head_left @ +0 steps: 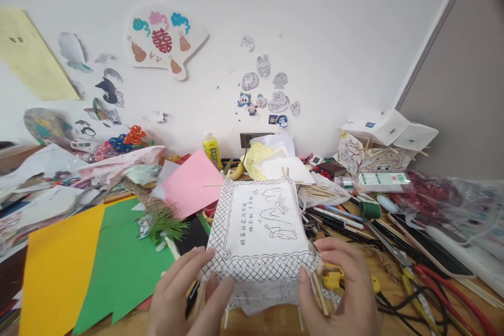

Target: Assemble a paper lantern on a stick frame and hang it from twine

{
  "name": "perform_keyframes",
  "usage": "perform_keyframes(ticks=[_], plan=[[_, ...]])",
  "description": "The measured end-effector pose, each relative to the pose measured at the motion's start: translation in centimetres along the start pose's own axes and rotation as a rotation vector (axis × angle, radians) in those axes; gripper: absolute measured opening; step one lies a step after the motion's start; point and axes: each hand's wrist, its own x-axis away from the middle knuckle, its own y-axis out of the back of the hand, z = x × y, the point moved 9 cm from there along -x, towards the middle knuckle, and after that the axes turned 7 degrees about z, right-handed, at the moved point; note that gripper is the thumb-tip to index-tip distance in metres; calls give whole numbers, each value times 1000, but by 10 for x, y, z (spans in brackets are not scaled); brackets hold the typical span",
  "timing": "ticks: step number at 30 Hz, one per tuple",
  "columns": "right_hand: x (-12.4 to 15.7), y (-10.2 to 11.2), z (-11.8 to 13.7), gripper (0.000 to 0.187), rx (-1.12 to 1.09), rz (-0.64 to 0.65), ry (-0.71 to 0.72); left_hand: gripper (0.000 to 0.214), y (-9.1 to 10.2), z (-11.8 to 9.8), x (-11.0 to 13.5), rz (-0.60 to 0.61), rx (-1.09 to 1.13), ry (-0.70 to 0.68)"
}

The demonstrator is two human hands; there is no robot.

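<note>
A paper lantern box (262, 231) lies in front of me on the desk, white with a lattice border, drawn rabbits and lines of writing on its top face. Thin wooden sticks show at its near corners. My left hand (189, 294) grips the near left corner, fingers curled against the paper. On the near right corner sits my right hand (346, 289), thumb pressed on the paper edge and a stick. Both hands hold the box.
Yellow card (59, 268), green card (122, 262) and pink card (189, 184) lie to the left. Pens, scissors and cables (394, 252) crowd the right side. A yellow glue bottle (211, 149) stands by the wall. Paper cutouts are stuck on the wall.
</note>
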Motion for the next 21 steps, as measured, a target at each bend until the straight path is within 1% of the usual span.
perform_keyframes(ticks=[1, 4, 7, 9, 12, 13, 15, 17, 18, 21], plan=[[1, -1, -1, 28, -8, -1, -5, 40, 0, -2, -1, -7, -14, -14], [2, -1, -2, 28, -28, -5, -7, 50, 3, -7, -7, -51, -82, 9], [1, 2, -1, 29, -11, -30, 9, 53, 4, -9, -13, -40, -139, 37], [0, 5, 2, 25, 54, -45, 25, 51, 5, -7, -14, -17, -127, 49], [-2, 4, 16, 18, 228, 0, 131, 44, 3, -4, -13, 30, -86, 48], [-2, 2, 22, 19, 283, 17, 171, 42, 3, -4, -12, 44, -74, 43], [-2, -1, 34, 26, 372, 21, 231, 41, 1, -4, -12, 63, -59, 40], [-3, -4, 42, 33, 422, 10, 235, 44, 1, -4, -13, 61, -70, 43], [-3, -6, 45, 33, 429, 14, 239, 45, 1, -5, -13, 60, -87, 41], [-5, -14, 50, 24, 412, 69, 268, 49, 2, -9, -14, 36, -119, 33]])
